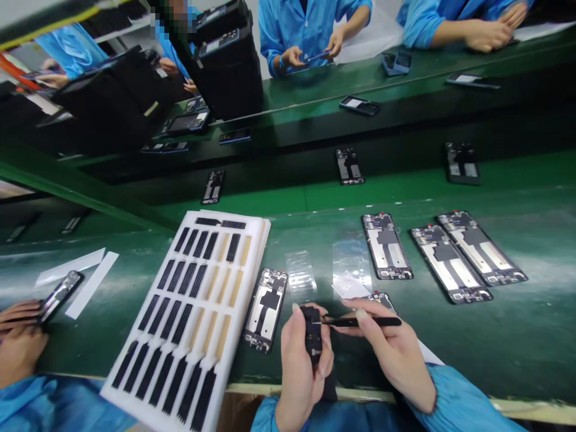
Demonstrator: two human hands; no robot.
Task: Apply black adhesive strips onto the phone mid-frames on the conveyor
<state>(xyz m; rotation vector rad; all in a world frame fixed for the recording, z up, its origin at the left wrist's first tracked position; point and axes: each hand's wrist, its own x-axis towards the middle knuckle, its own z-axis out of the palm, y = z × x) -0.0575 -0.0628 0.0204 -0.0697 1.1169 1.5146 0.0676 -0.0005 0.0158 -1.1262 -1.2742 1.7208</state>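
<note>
Near the front edge of the green table, my left hand (pixel 299 366) grips a small black part (pixel 312 336) between thumb and fingers. Black tweezers (pixel 364 322) are pinched in my right hand (pixel 396 354), their tips touching or very close to the part's upper right side. Just left of my left hand lies an opened phone body (pixel 266 309) with silver and black insides. Behind my right hand, another phone body (pixel 382 299) is mostly hidden. A white dotted sheet (pixel 351 284) and a clear plastic sheet (pixel 301 275) lie beyond my hands.
A white foam tray (pixel 177 300) with rows of black strips stands left. Three phone bodies (pixel 387 246) lie at the right. More phones (pixel 350 166) rest on the green surface behind. A co-worker's hands (pixel 20 342) hold a phone at far left; several people are across the table.
</note>
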